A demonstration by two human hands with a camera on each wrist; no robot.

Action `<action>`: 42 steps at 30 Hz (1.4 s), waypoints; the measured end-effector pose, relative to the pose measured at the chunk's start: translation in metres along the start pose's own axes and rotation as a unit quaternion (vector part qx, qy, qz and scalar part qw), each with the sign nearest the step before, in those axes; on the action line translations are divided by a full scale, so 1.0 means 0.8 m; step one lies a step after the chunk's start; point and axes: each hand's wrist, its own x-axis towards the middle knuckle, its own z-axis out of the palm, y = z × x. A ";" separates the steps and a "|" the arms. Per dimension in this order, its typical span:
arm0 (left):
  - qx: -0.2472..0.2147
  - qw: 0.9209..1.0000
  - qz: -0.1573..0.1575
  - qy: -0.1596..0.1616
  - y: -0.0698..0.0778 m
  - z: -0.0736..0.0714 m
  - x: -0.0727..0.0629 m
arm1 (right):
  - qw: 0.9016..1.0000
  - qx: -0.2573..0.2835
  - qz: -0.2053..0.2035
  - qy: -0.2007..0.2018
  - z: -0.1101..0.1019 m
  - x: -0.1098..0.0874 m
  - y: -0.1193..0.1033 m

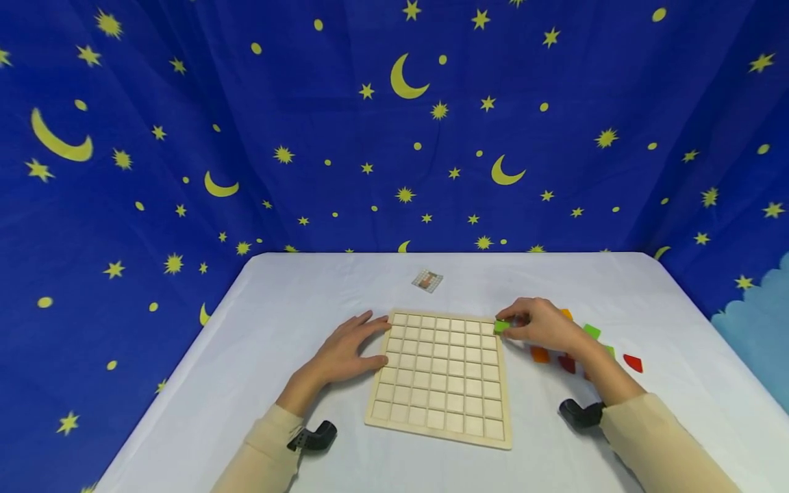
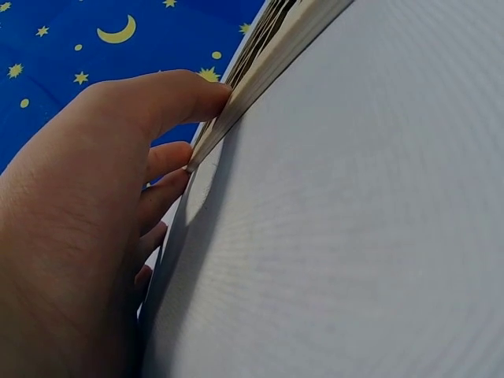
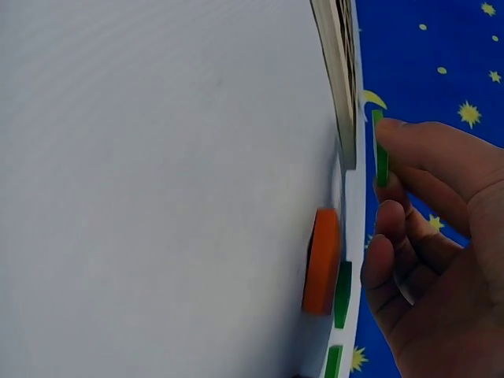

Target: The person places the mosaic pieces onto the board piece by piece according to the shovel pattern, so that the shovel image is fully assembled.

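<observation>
So, white-covered table [image 1: 296, 294], blue star-and-moon curtain [image 1: 345, 130] behind and along the sides. Small printed card [image 1: 427, 280] lies beyond the far edge of the board. Loose pieces sit right of the board, some tucked under the right forearm: orange piece [image 1: 540, 354] nearest the board, dark red piece [image 1: 567, 363] just beside it, bright red piece [image 1: 633, 363] farthest right, plus another green piece [image 1: 592, 331] and a yellow-orange one [image 1: 566, 313] partly behind the wrist. Forearm blocks the head view of part of that cluster. Black wrist mounts [image 1: 317, 436] on both arms.

Wooden grid board [image 1: 439, 378] lies flat mid-table, slightly skewed. Left hand [image 1: 345, 352] is at its left edge, fingers spread and unclenched, thumb and fingertip touching the rim. Right hand [image 1: 539, 325] pinches a green tile [image 1: 502, 327] between thumb and fingers, at the board's far right corner. Can't tell whether tile touches rim.
</observation>
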 end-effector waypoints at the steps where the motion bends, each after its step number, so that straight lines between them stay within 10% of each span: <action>1: 0.000 1.000 -0.001 0.000 0.000 -0.001 0.000 | 1.000 0.002 -0.003 0.000 0.001 0.002 -0.001; 42: -0.005 1.000 0.005 0.007 -0.001 0.000 -0.003 | 0.998 0.027 -0.049 -0.027 0.040 0.054 -0.049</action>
